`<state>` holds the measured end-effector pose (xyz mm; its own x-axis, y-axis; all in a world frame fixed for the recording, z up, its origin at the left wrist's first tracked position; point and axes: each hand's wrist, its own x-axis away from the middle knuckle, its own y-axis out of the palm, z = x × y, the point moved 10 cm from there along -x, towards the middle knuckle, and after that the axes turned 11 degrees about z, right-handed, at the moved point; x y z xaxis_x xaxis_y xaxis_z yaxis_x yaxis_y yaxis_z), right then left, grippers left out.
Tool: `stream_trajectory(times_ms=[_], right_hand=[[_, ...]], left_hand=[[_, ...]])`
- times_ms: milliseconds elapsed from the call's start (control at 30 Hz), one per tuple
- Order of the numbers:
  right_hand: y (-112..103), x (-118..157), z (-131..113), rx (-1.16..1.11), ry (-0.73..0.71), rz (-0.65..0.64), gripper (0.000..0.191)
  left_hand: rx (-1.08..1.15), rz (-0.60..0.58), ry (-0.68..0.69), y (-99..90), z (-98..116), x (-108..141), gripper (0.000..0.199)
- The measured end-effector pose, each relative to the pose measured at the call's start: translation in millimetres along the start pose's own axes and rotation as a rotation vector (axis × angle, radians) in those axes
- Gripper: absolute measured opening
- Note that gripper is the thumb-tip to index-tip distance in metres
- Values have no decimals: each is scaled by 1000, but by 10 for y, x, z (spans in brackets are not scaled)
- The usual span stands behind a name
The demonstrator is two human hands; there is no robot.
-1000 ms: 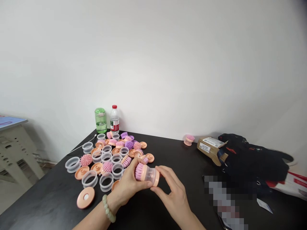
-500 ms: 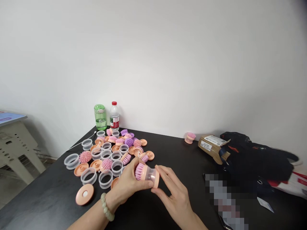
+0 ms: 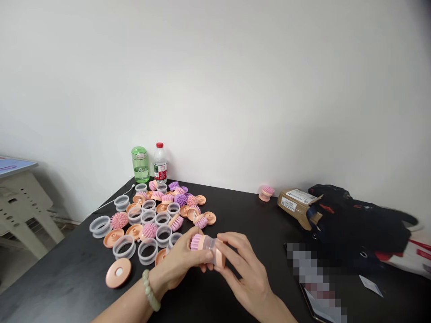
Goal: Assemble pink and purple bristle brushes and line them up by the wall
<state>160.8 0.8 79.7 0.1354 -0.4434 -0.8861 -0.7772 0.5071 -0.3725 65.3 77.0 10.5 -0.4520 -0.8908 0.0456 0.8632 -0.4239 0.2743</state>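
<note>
Where a pixelated strip (image 3: pixel 311 278) covers part of a dark-edged phone (image 3: pixel 318 305), what lies beneath cannot be read, and a white-and-red bag (image 3: pixel 417 258) is cut off by the right of the view. The left hand (image 3: pixel 182 259) hides some of the clear plastic rings (image 3: pixel 148 251). The desk (image 3: pixel 242 215) is black and meets a plain white wall (image 3: pixel 218 89) along its far edge; beyond its left edge stands a blue-topped table (image 3: pixel 15 165). A green see-through bottle (image 3: pixel 140 166) and a red-capped clear bottle (image 3: pixel 160 167) stand at the far left corner, with the rings, peach plastic discs (image 3: pixel 118 272) and pink and purple bristle heads (image 3: pixel 149 230) spread along the left side. Toward the right, by the far edge, sit a pink-bristled peach brush (image 3: pixel 266 194), an open cardboard box (image 3: pixel 296 207) and black fabric (image 3: pixel 360 224). Over the desk, the left hand wraps thumb and fingers round a peach-and-clear plastic brush (image 3: pixel 201 242), its pink bristles pointing left; the right hand (image 3: pixel 251 273), fingers curved, pinches its peach base.
</note>
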Motion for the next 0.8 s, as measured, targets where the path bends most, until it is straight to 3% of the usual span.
stream_trajectory(times_ms=[133,267,400,533,600,667,800], right_hand=[[53,36,250,-26,253,-4,48],[225,124,385,-214,470,-79,50],[180,138,418,-334,505,-31,68],[117,133,430,-250,464,-26,49],[134,156,469,-246,516,-31,41],[209,226,548,-288,643,-57,37],[490,529,719,-532,1048,-152,49]], left_hand=[[-139,87,187,-132,140,-12,59],[-176,85,265,-175,185,-7,67],[-251,98,314,-190,205,-25,72],[-340,143,372,-218,239,-44,73],[-423,160,412,-219,261,-31,72],[-543,167,500,-190,311,12,67],[-657,84,763,-13,426,170,45]])
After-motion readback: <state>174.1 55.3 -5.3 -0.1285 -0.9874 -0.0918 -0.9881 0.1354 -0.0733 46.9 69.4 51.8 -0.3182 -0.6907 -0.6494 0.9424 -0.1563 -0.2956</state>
